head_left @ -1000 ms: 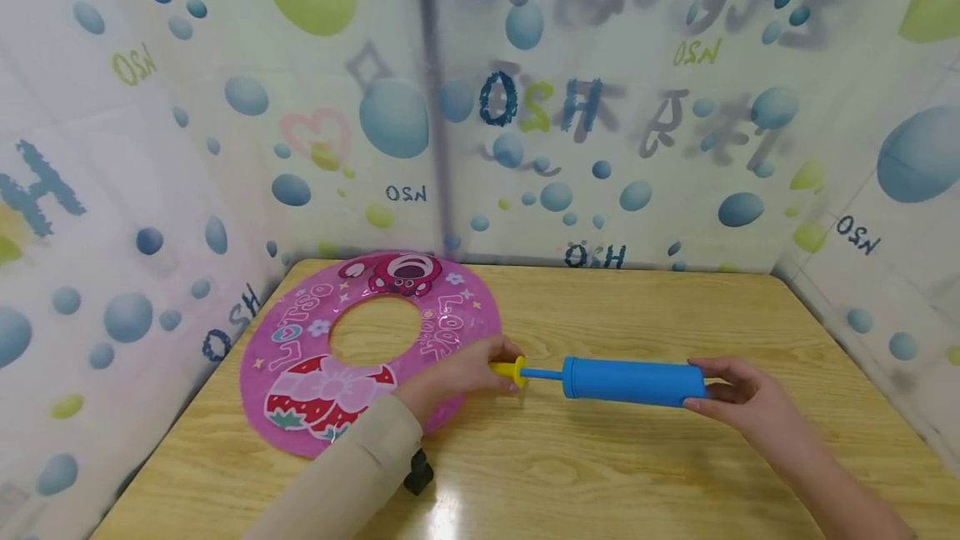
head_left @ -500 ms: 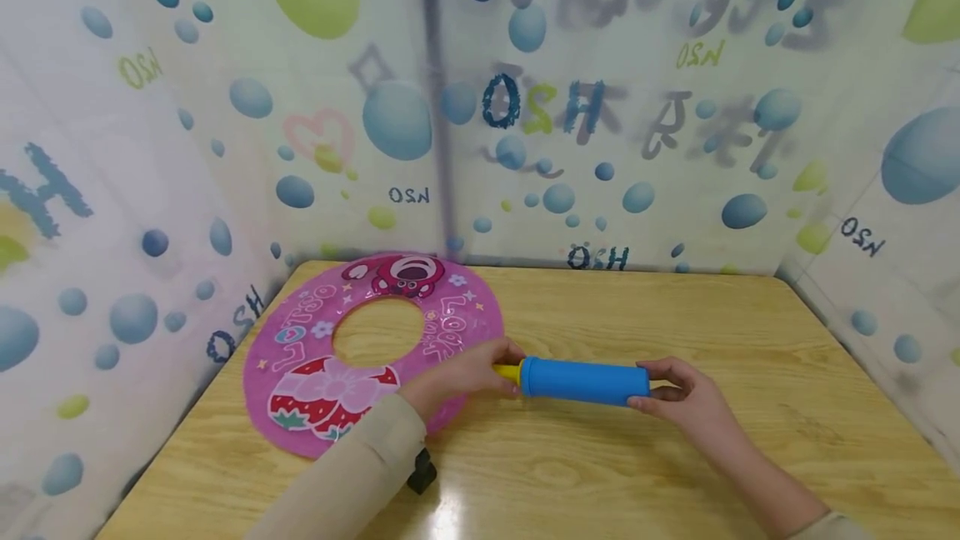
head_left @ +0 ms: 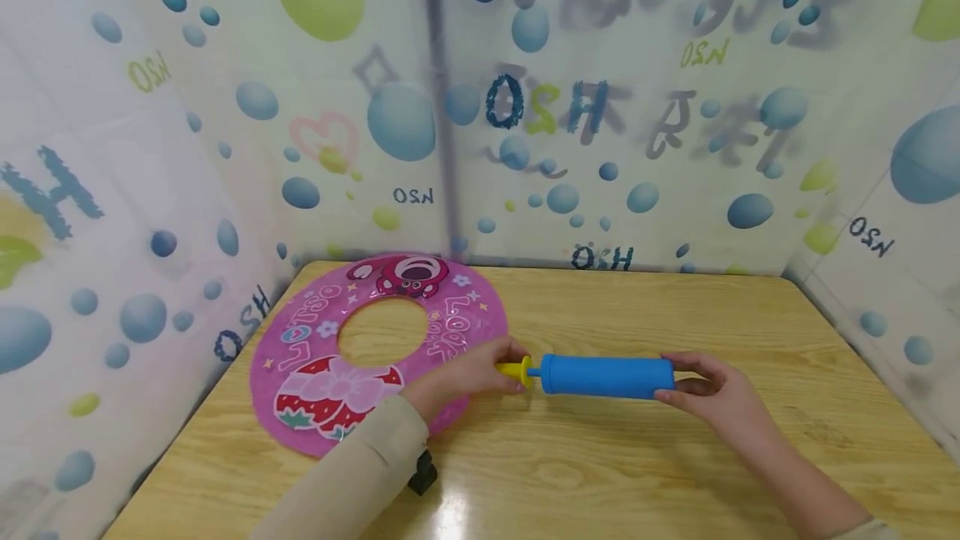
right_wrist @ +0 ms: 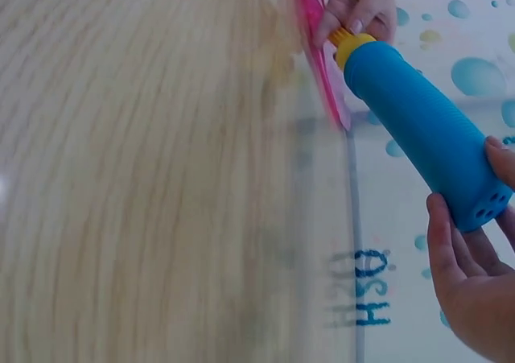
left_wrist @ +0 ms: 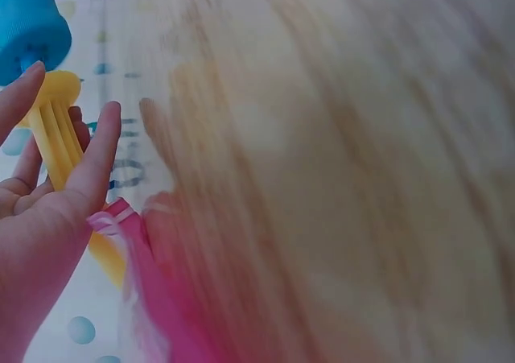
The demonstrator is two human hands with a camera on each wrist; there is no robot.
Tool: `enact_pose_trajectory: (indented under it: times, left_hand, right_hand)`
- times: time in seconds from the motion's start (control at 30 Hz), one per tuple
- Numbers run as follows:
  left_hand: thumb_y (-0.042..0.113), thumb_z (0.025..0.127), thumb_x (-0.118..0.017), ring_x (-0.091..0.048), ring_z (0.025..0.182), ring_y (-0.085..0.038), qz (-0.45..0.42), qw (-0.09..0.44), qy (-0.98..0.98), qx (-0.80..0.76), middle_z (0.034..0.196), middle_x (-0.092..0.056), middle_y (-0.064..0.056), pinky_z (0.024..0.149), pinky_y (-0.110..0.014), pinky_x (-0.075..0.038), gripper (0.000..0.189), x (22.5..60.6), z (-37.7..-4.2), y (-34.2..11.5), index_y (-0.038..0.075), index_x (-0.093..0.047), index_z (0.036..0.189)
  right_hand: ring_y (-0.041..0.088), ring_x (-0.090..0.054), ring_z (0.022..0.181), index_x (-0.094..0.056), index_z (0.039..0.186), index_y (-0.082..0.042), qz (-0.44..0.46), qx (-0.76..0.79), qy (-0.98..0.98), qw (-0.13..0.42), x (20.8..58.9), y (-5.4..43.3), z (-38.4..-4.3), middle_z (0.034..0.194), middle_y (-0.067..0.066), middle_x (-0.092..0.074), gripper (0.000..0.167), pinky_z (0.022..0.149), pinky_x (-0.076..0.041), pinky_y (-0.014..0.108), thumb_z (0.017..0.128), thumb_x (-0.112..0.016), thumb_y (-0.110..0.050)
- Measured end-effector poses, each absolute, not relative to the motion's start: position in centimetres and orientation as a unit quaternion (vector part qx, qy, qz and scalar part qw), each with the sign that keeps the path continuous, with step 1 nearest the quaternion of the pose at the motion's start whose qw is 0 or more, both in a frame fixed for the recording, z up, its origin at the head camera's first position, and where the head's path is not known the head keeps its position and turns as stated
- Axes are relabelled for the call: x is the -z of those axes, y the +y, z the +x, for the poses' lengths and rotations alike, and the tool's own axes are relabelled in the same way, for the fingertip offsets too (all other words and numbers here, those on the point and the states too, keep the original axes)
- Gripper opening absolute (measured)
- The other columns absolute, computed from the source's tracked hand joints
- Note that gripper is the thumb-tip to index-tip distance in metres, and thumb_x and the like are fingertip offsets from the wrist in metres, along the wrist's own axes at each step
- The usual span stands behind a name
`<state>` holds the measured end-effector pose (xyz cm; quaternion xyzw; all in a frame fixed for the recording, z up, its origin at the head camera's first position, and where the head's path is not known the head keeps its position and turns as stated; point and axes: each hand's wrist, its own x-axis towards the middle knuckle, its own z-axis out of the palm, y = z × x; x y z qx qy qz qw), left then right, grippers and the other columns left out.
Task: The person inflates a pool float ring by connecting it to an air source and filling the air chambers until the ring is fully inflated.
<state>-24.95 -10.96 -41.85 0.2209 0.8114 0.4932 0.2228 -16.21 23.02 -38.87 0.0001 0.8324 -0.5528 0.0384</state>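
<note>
A hand pump (head_left: 607,377) with a blue barrel lies level between my two hands in the head view. My left hand (head_left: 480,367) grips its yellow handle (head_left: 513,370), seen ridged in the left wrist view. A short stretch of blue rod shows between handle and barrel. The barrel's far end, with small holes in the right wrist view, is held between thumb and fingers of my right hand (head_left: 720,394). Left of the pump lies a flat pink swim ring (head_left: 480,319) printed with a bear and strawberries. My left hand and forearm cover part of its near right side.
The wood-grain table (head_left: 660,473) carries everything. Walls (head_left: 675,148) with printed bubbles and letters stand behind it and at both sides. A small black object (head_left: 422,473) shows beside the left sleeve.
My right hand first moved the barrel left, onto the yellow handle, then back right a little, so some rod shows again. My left hand has stayed nearly in place.
</note>
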Motion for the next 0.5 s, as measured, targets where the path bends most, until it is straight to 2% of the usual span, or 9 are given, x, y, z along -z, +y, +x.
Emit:
enact_pose_trajectory:
  times: [0.07, 0.3, 0.5]
  left_hand:
    - [0.007, 0.085, -0.075, -0.055, 0.112, -0.021, 0.220, 0.219, 0.812, -0.494, 0.119, -0.061, -0.004, 0.106, -0.041, -0.038, 0.039, 42.0, -25.0, -10.9, 0.006, -0.056, 0.120]
    - [0.009, 0.086, -0.075, -0.054, 0.116, -0.022, 0.219, 0.209, 0.818, -0.490, 0.120, -0.061, -0.005, 0.107, -0.041, -0.037, 0.038, 42.3, -25.1, -10.8, 0.007, -0.056, 0.119]
    - [0.010, 0.086, -0.075, -0.054, 0.117, -0.023, 0.223, 0.205, 0.822, -0.483, 0.121, -0.061, -0.006, 0.107, -0.040, -0.038, 0.039, 42.2, -25.0, -10.7, 0.007, -0.056, 0.120]
  right_hand:
    - [0.008, -0.064, 0.096, -0.052, 0.138, -0.003, -0.001, 0.555, 0.831, 0.029, 38.7, 24.0, -16.0, 0.130, 0.012, -0.054, 0.065, 0.082, -0.056, 0.034, 0.084, -0.078, -0.029]
    - [-0.001, -0.062, 0.094, -0.056, 0.137, -0.013, 0.008, 0.544, 0.839, 0.012, 38.6, 27.7, -15.0, 0.112, -0.022, -0.057, 0.057, 0.079, -0.056, 0.029, 0.086, -0.076, -0.029]
    - [-0.003, -0.061, 0.094, -0.056, 0.138, -0.021, 0.008, 0.540, 0.842, 0.008, 38.4, 30.2, -14.1, 0.110, -0.029, -0.055, 0.050, 0.077, -0.055, 0.025, 0.090, -0.072, -0.024]
